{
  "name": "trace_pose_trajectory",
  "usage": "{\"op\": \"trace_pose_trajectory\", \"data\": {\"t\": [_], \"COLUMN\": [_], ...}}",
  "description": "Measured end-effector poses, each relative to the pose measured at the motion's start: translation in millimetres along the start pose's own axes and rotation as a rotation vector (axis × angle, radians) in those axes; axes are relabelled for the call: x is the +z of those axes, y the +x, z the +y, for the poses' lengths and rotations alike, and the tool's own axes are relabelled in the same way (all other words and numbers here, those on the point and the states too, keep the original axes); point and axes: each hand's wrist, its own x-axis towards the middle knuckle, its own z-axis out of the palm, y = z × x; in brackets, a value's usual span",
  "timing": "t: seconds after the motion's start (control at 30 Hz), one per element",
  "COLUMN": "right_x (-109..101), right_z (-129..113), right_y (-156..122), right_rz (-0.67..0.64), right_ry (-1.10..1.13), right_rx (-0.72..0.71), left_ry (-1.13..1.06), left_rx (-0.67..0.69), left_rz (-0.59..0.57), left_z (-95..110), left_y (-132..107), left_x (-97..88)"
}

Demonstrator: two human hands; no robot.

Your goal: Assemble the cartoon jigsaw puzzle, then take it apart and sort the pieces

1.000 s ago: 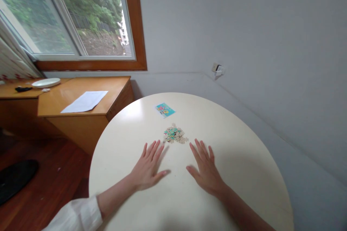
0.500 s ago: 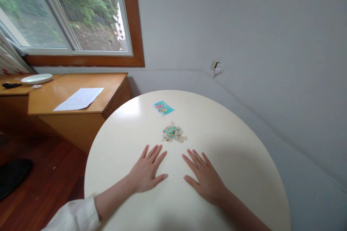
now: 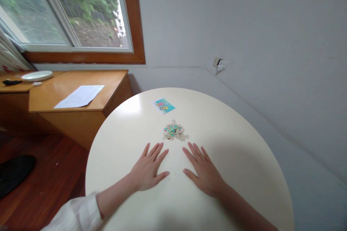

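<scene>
Palm down on the white round table (image 3: 130,126), my left hand (image 3: 148,169) has its fingers spread and holds nothing. My right hand (image 3: 203,169) lies opposite it, also flat with fingers apart and nothing in it. Just beyond the fingertips of both hands is a heap of jigsaw puzzle pieces (image 3: 175,130), some showing teal printed faces and others plain beige backs. Neither hand touches the heap. Farther back lies a small teal picture card (image 3: 165,106) with pink and yellow cartoon figures.
To the left stands a wooden desk (image 3: 114,86) bearing a sheet of paper (image 3: 80,96) and a white plate (image 3: 37,76). A wall socket with a plug (image 3: 220,64) is on the wall behind the table. A window (image 3: 92,14) is at upper left.
My right hand has shifted slightly forward, toward the pieces. The left hand stays flat in nearly the same place, and the whole view has moved a little. The pieces and card lie as before.
</scene>
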Motion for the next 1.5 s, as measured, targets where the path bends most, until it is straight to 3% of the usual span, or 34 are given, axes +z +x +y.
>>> {"op": "trace_pose_trajectory", "data": {"t": [0.17, 0.33, 0.5, 0.87, 1.5], "right_x": [9, 17, 23, 23, 21], "right_z": [1, 4, 11, 16, 20], "right_y": [47, 101, 117, 112, 114], "right_rz": [0.066, 0.067, 0.099, 0.168, 0.330], "right_ry": [0.007, 0.065, 0.152, 0.313, 0.500], "right_rx": [0.103, 0.271, 0.283, 0.224, 0.203], "left_ry": [-0.032, -0.112, -0.179, -0.484, -0.627], "left_rx": [-0.113, -0.309, -0.366, -0.251, -0.278], "left_rz": [0.096, 0.243, 0.281, 0.478, 0.497], "left_z": [1, -1, -6, -22, -20], "left_y": [17, 70, 108, 105, 102], "left_x": [11.4, 24.7, 26.1, 29.5, 22.9]}}
